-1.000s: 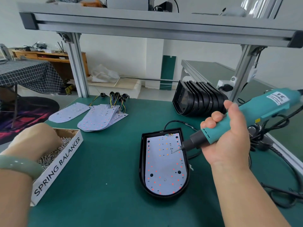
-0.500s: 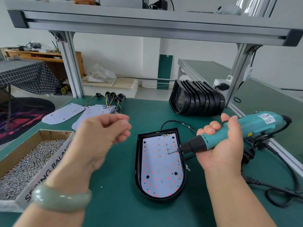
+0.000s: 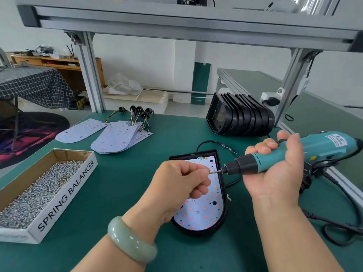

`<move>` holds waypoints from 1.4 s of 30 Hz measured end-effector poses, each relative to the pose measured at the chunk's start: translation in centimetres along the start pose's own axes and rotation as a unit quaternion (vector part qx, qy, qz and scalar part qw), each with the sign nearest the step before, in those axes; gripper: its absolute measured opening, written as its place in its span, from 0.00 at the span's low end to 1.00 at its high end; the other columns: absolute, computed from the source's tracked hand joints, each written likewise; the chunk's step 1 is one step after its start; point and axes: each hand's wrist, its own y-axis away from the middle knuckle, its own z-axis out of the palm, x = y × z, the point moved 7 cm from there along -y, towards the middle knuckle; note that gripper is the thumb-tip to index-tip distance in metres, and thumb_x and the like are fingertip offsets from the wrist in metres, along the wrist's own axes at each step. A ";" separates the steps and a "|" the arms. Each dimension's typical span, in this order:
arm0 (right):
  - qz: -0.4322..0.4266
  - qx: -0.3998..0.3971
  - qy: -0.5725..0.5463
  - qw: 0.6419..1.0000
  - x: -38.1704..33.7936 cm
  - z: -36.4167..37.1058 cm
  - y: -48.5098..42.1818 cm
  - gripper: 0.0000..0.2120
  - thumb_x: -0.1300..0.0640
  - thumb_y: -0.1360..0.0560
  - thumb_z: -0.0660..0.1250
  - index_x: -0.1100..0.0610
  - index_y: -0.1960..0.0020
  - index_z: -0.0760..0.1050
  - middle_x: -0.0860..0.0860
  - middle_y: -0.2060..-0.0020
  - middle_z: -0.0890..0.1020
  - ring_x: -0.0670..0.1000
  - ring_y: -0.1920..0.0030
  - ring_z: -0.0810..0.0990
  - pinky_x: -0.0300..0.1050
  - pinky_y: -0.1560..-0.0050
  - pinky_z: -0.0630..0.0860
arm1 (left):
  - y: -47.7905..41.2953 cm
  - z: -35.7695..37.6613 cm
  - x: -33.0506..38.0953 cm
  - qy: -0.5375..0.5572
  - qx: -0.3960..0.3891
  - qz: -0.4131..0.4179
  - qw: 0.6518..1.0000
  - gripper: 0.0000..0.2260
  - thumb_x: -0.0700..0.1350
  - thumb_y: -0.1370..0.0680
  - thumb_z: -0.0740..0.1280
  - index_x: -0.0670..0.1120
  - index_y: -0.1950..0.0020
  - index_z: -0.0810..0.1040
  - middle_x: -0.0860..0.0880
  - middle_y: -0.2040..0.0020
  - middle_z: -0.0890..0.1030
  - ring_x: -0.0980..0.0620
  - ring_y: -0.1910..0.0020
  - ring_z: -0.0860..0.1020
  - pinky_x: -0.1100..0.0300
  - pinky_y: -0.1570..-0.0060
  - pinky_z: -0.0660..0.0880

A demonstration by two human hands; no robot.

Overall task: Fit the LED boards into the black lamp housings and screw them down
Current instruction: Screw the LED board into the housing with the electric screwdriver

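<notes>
A black lamp housing [image 3: 223,222] lies on the green bench with a white LED board [image 3: 202,214] seated inside it. My right hand [image 3: 279,171] grips a teal electric screwdriver [image 3: 294,152], held nearly level, its bit pointing left over the board. My left hand [image 3: 180,185] hovers over the board's upper half, its fingertips pinched together at the bit's tip [image 3: 213,171]. A screw between the fingers is too small to make out. The hand hides much of the board.
A cardboard box of screws [image 3: 35,193] sits at the left. Spare LED boards [image 3: 115,138] with wire leads lie at the back left. A stack of black housings [image 3: 241,116] lies at the back right. Power cables [image 3: 334,222] trail along the right.
My left hand left the screw box, crossed to the right and now meets the screwdriver's bit over the board. The screwdriver has lowered and tilted closer to level.
</notes>
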 end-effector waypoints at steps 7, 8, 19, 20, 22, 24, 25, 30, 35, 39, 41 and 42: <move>-0.005 0.004 -0.005 1.000 -0.1 0.0 0.1 0.07 0.49 0.21 0.61 0.51 0.56 0.69 0.44 0.71 0.70 0.44 0.74 0.68 0.35 0.68 0.70 | 0.6 0.9 -0.1 0.046 -0.011 -0.012 0.999 0.06 0.39 0.23 0.68 0.43 0.59 0.82 0.47 0.66 0.84 0.54 0.71 0.80 0.67 0.70 0.74; -0.008 0.005 -0.004 1.000 -0.1 -0.1 0.1 0.07 0.50 0.21 0.61 0.50 0.56 0.69 0.44 0.71 0.70 0.44 0.74 0.68 0.35 0.68 0.70 | 0.6 0.9 -0.2 0.065 -0.011 -0.018 0.998 0.06 0.39 0.23 0.68 0.43 0.59 0.82 0.46 0.66 0.84 0.54 0.71 0.80 0.67 0.71 0.74; -0.024 0.005 0.001 1.000 -0.1 0.2 0.5 0.07 0.52 0.21 0.61 0.51 0.56 0.67 0.44 0.72 0.70 0.43 0.74 0.68 0.36 0.69 0.71 | 0.6 1.5 -0.2 0.107 0.011 -0.007 0.994 0.14 0.42 0.23 0.68 0.47 0.68 0.85 0.46 0.67 0.83 0.53 0.71 0.80 0.66 0.72 0.74; -0.026 0.005 0.001 1.000 0.0 0.3 0.5 0.06 0.53 0.21 0.62 0.51 0.56 0.67 0.44 0.72 0.70 0.44 0.74 0.68 0.36 0.68 0.70 | 0.5 1.5 -0.2 0.102 0.013 -0.002 0.995 0.14 0.42 0.23 0.68 0.48 0.69 0.85 0.46 0.67 0.83 0.53 0.71 0.80 0.66 0.72 0.74; -0.028 0.004 -0.001 1.000 0.0 0.4 0.5 0.06 0.53 0.21 0.62 0.51 0.56 0.67 0.44 0.72 0.70 0.44 0.74 0.68 0.36 0.68 0.70 | 0.4 1.4 0.0 0.091 0.014 0.007 0.996 0.14 0.41 0.23 0.68 0.47 0.69 0.84 0.46 0.67 0.83 0.53 0.71 0.80 0.66 0.72 0.74; -0.027 0.000 -0.003 1.000 0.0 0.5 0.6 0.06 0.54 0.21 0.61 0.51 0.56 0.67 0.44 0.72 0.70 0.44 0.74 0.68 0.36 0.68 0.70 | 0.3 1.2 0.2 0.072 0.009 0.017 0.997 0.13 0.40 0.23 0.68 0.45 0.68 0.83 0.45 0.67 0.84 0.53 0.71 0.80 0.66 0.72 0.74; -0.027 -0.001 -0.003 1.000 0.0 0.5 0.6 0.06 0.54 0.21 0.61 0.51 0.56 0.67 0.44 0.72 0.70 0.44 0.74 0.68 0.36 0.68 0.70 | 0.3 1.2 0.4 0.061 0.007 0.024 0.998 0.12 0.40 0.24 0.69 0.45 0.67 0.83 0.45 0.67 0.84 0.53 0.71 0.80 0.66 0.72 0.75; -0.031 0.014 -0.008 0.999 -0.4 0.5 0.6 0.07 0.54 0.21 0.62 0.51 0.58 0.67 0.44 0.72 0.70 0.44 0.74 0.68 0.36 0.69 0.69 | 0.4 1.4 0.8 0.045 0.007 0.061 0.997 0.13 0.37 0.24 0.69 0.51 0.65 0.85 0.46 0.66 0.84 0.53 0.69 0.82 0.67 0.69 0.75; -0.028 0.020 -0.020 0.999 -0.7 0.4 0.7 0.08 0.52 0.22 0.63 0.51 0.58 0.67 0.44 0.71 0.70 0.44 0.74 0.68 0.36 0.69 0.70 | 0.3 1.4 1.0 0.060 -0.006 0.085 0.995 0.14 0.35 0.25 0.68 0.52 0.62 0.86 0.45 0.63 0.85 0.53 0.66 0.83 0.66 0.66 0.76; -0.027 0.017 -0.014 0.999 -0.5 0.3 0.7 0.08 0.52 0.21 0.63 0.51 0.57 0.67 0.44 0.72 0.70 0.44 0.74 0.68 0.35 0.70 0.70 | 0.2 1.3 0.9 0.019 -0.001 0.095 0.995 0.12 0.37 0.25 0.70 0.52 0.61 0.86 0.47 0.63 0.85 0.54 0.67 0.83 0.67 0.67 0.76; -0.035 0.021 -0.013 0.999 -0.7 0.2 0.6 0.08 0.52 0.22 0.63 0.51 0.57 0.67 0.44 0.72 0.70 0.44 0.74 0.68 0.35 0.69 0.70 | 0.1 1.1 1.4 -0.015 -0.010 0.108 0.994 0.04 0.42 0.28 0.73 0.51 0.56 0.85 0.50 0.61 0.86 0.56 0.64 0.82 0.67 0.64 0.77; -0.040 0.024 -0.013 0.999 -0.8 0.1 0.4 0.08 0.51 0.22 0.64 0.51 0.57 0.67 0.44 0.71 0.70 0.44 0.74 0.68 0.36 0.69 0.70 | -0.3 0.3 1.4 -0.056 0.013 0.114 0.992 0.09 0.47 0.30 0.74 0.52 0.50 0.84 0.53 0.58 0.86 0.57 0.62 0.82 0.67 0.61 0.77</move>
